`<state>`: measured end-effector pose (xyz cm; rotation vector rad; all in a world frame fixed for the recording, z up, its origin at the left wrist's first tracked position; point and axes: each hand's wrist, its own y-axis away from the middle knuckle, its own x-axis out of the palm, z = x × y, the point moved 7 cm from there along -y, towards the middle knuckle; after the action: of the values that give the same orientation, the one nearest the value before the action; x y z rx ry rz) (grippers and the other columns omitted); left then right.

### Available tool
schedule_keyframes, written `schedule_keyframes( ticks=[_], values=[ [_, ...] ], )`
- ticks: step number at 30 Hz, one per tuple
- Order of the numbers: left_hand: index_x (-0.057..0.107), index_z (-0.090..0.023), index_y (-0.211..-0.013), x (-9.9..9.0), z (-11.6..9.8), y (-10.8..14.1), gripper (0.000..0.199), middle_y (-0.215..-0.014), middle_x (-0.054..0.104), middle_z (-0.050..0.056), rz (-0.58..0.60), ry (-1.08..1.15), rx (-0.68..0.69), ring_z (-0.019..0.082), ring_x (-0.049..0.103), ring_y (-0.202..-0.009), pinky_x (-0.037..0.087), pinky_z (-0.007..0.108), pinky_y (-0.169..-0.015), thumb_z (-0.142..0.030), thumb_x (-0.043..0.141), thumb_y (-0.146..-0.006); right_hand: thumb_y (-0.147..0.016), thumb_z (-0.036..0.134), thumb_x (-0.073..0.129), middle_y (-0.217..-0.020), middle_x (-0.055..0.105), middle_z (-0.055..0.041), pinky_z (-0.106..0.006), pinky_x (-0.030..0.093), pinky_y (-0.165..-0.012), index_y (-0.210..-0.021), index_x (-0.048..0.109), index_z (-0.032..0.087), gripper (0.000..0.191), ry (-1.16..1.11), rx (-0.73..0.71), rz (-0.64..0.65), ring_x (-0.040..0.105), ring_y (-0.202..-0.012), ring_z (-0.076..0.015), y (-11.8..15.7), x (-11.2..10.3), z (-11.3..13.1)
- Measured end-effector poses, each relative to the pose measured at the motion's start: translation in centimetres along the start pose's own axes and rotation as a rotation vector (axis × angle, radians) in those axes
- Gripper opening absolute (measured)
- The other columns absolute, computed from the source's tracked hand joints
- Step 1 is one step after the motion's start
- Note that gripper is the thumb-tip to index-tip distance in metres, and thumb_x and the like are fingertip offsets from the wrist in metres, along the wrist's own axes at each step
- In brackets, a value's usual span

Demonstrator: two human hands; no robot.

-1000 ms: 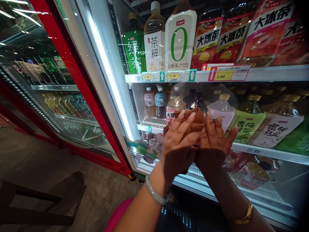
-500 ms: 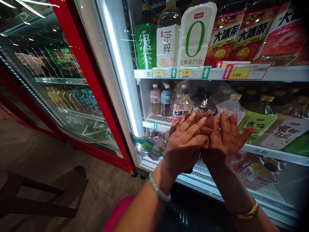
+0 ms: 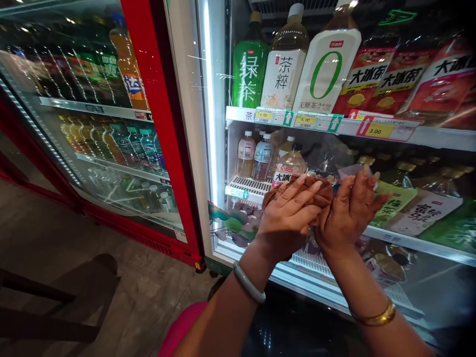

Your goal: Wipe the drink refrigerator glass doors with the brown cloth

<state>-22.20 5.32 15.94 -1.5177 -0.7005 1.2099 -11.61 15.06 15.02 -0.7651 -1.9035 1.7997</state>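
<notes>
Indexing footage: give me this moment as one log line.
left hand: on brown cloth | right hand: beside cloth, fingers up | beyond: bottled teas on refrigerator shelves

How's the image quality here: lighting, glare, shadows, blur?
Head view: the fridge's light strip glares nearly white; head view: green glare shows upper right; head view: shadow darkens the back of the left hand; head view: small print on the price tags is too soft to read.

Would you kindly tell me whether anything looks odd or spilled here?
Nothing clearly stands out: bottles line the upper shelf, the brown cloth is under the left hand, and no spill shows on the visible floor. The lowest shelf is partly hidden.
</notes>
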Motion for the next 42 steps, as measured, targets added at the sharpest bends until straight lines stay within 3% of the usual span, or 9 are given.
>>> schedule_keyframes(
  ticks=[4, 8, 16, 19, 24, 31, 35, 39, 42],
  values=[
    [0.074, -0.023, -0.114, -2.2, 2.2, -0.6, 0.032, -0.161, 0.054, 0.006, -0.011, 0.003, -0.052, 0.024, 0.03, -0.162, 0.03, 0.053, -0.133, -0.009, 0.056, -0.092, -0.103, 0.032, 0.044, -0.17, 0.034, -0.0228, -0.075, 0.016, -0.126, -0.169, 0.019, 0.02, 0.072, 0.037, 0.023, 0.098, 0.021, -0.164, -0.0365, -0.5, 0.4, 1.0],
    [0.073, -0.021, -0.114, -4.9, 4.8, -0.6, 0.042, -0.163, 0.051, 0.01, -0.154, -0.029, -0.199, 0.029, 0.028, -0.163, 0.029, 0.061, -0.131, -0.002, 0.054, -0.082, -0.104, 0.033, 0.042, -0.169, 0.035, -0.0238, -0.075, 0.012, -0.127, -0.169, 0.018, 0.019, 0.07, 0.054, 0.023, 0.099, 0.022, -0.164, -0.035, -1.2, 0.7, 2.5],
    [0.072, -0.021, -0.117, -0.2, 0.2, -0.3, 0.038, -0.162, 0.054, 0.007, -0.072, 0.086, -0.133, 0.024, 0.031, -0.162, 0.033, 0.049, -0.132, -0.009, 0.055, -0.085, -0.105, 0.022, 0.039, -0.17, 0.037, -0.0139, -0.061, 0.017, -0.133, -0.169, 0.019, 0.028, 0.067, -0.003, -0.007, 0.047, 0.024, -0.164, -0.0236, -1.0, 0.6, 2.0],
    [0.071, -0.023, -0.12, -1.7, 1.8, -0.5, 0.04, -0.163, 0.052, 0.008, -0.088, 0.003, -0.102, 0.025, 0.03, -0.162, 0.033, 0.053, -0.132, -0.006, 0.056, -0.087, -0.104, 0.025, 0.046, -0.169, 0.038, -0.0187, -0.063, 0.017, -0.132, -0.168, 0.022, 0.022, 0.069, 0.015, -0.008, 0.055, 0.025, -0.163, -0.0285, -1.1, 0.5, 2.4],
    [0.069, -0.024, -0.119, -5.6, 5.4, 0.4, 0.052, -0.166, 0.048, 0.007, -0.333, -0.122, -0.396, 0.027, 0.033, -0.161, 0.038, 0.059, -0.128, 0.005, 0.052, -0.08, -0.104, 0.028, 0.046, -0.168, 0.039, -0.0207, -0.061, 0.019, -0.132, -0.168, 0.022, 0.018, 0.069, 0.049, 0.018, 0.059, 0.025, -0.163, -0.029, -1.4, 0.4, 3.2],
    [0.07, -0.021, -0.115, -0.7, -0.2, -0.1, 0.043, -0.161, 0.054, 0.007, -0.049, 0.076, -0.21, 0.026, 0.033, -0.161, 0.041, 0.051, -0.129, -0.004, 0.055, -0.079, -0.106, 0.028, 0.045, -0.165, 0.044, -0.0184, -0.057, 0.022, -0.132, -0.166, 0.03, 0.021, 0.063, -0.028, 0.022, 0.017, 0.032, -0.161, -0.027, -1.2, -0.1, 2.8],
    [0.07, -0.022, -0.117, -2.1, 0.9, -0.5, 0.042, -0.164, 0.05, 0.008, -0.071, -0.02, -0.198, 0.027, 0.03, -0.162, 0.034, 0.056, -0.131, -0.002, 0.055, -0.082, -0.104, 0.026, 0.049, -0.165, 0.044, -0.0175, -0.056, 0.021, -0.133, -0.166, 0.032, 0.02, 0.064, -0.054, 0.026, 0.031, 0.032, -0.161, -0.027, -1.2, -0.2, 2.7],
    [0.068, -0.024, -0.119, -4.5, 3.6, 0.2, 0.052, -0.163, 0.052, 0.007, -0.273, -0.16, -0.408, 0.028, 0.033, -0.161, 0.038, 0.062, -0.128, 0.005, 0.053, -0.079, -0.103, 0.026, 0.049, -0.165, 0.044, -0.0176, -0.056, 0.02, -0.133, -0.165, 0.032, 0.018, 0.065, -0.054, 0.024, 0.045, 0.031, -0.161, -0.0277, -1.1, -0.1, 2.9],
    [0.07, -0.023, -0.112, -3.6, 2.8, -0.2, 0.044, -0.156, 0.059, 0.006, -0.241, -0.111, -0.346, 0.028, 0.038, -0.158, 0.041, 0.061, -0.126, 0.002, 0.053, -0.079, -0.103, 0.027, 0.051, -0.163, 0.048, -0.0176, -0.055, 0.022, -0.133, -0.164, 0.034, 0.017, 0.065, -0.037, 0.024, 0.022, 0.035, -0.16, -0.0275, -1.1, -0.1, 2.9]
  ],
)
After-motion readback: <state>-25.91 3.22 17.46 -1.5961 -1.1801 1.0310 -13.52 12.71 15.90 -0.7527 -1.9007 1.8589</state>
